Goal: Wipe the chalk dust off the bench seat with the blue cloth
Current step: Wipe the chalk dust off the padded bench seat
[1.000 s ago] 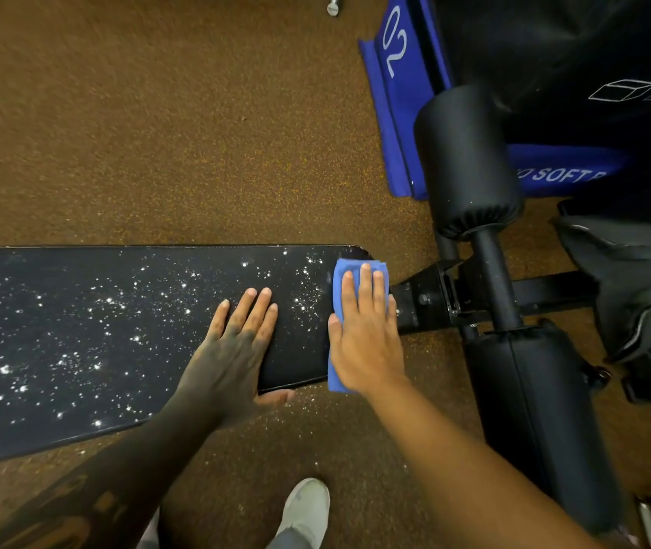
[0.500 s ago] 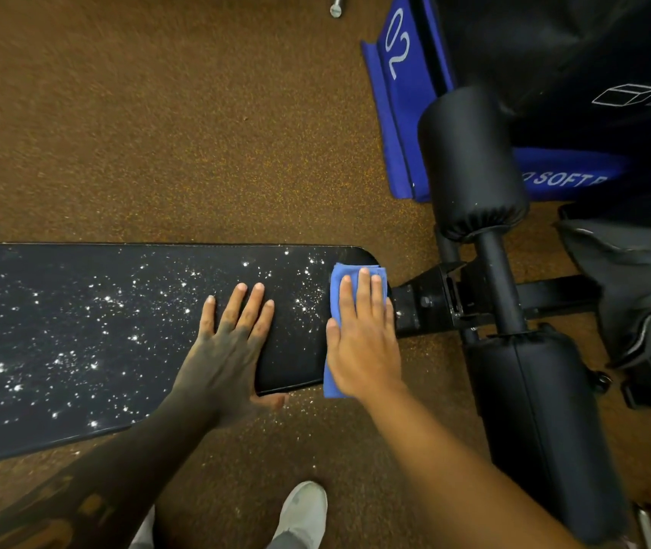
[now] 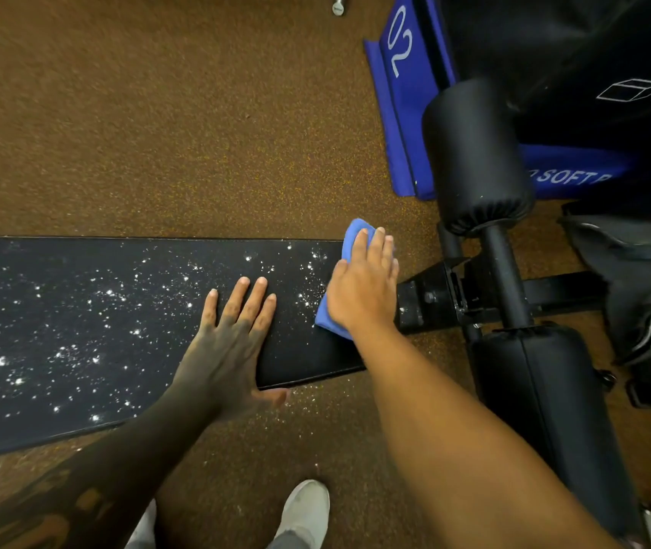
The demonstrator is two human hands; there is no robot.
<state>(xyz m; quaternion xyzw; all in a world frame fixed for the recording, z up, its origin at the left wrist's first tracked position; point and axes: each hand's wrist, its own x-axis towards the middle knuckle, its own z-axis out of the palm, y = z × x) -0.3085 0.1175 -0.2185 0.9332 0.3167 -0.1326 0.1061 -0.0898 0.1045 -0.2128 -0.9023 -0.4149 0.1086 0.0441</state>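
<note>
Black bench seat (image 3: 78,330), chalk-speckled along its length | blue mat (image 3: 407,112) beyond reads "02", "SOFT" (rest hidden) | left hand (image 3: 229,350) flat, fingers spread, bracing seat, holding nothing | right hand (image 3: 363,287) pressed flat on blue cloth (image 3: 330,324) at seat's right end | step: wiping underway; next likely leftward strokes across specks.

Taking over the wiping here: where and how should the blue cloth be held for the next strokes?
Press flat from above, as the right hand does: the blue cloth lies folded at the right end of the bench seat, only its far and near edges peeking out. Probably pin its middle under palm and fingers; the left hand braces the seat beside it.
</note>
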